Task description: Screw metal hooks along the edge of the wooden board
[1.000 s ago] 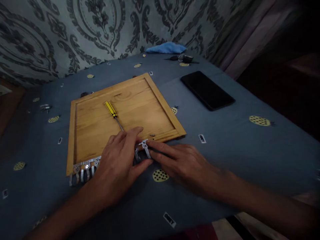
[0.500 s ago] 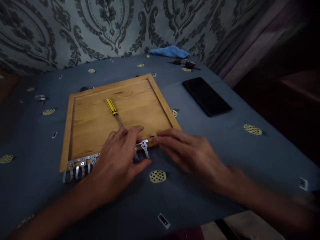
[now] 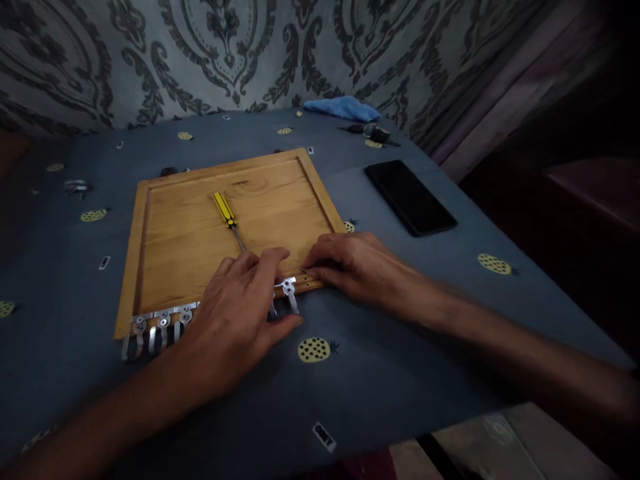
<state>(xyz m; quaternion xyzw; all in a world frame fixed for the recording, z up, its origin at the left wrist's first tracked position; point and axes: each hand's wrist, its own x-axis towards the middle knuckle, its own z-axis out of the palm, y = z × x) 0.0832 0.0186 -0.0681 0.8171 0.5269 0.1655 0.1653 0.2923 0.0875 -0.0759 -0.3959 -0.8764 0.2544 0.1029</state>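
Observation:
A framed wooden panel lies on the cloth-covered table, with a metal hook strip along its near edge. My left hand is closed over the middle of that strip, thumb below the edge and fingers on top, hiding part of it. Near the panel's near right corner, my right hand pinches a small screw between thumb and fingertips, just right of the strip's end. A yellow and black screwdriver rests on the panel, its shaft pointing toward my left hand.
A black phone lies right of the panel. Behind are a blue cloth and a dark item with a ring. A small metal piece sits at the left. Patterned fabric stands along the table's far edge.
My right hand has moved slightly up and inward, and its fingers have closed on the small screw that lay on the panel. My left hand stays on the strip.

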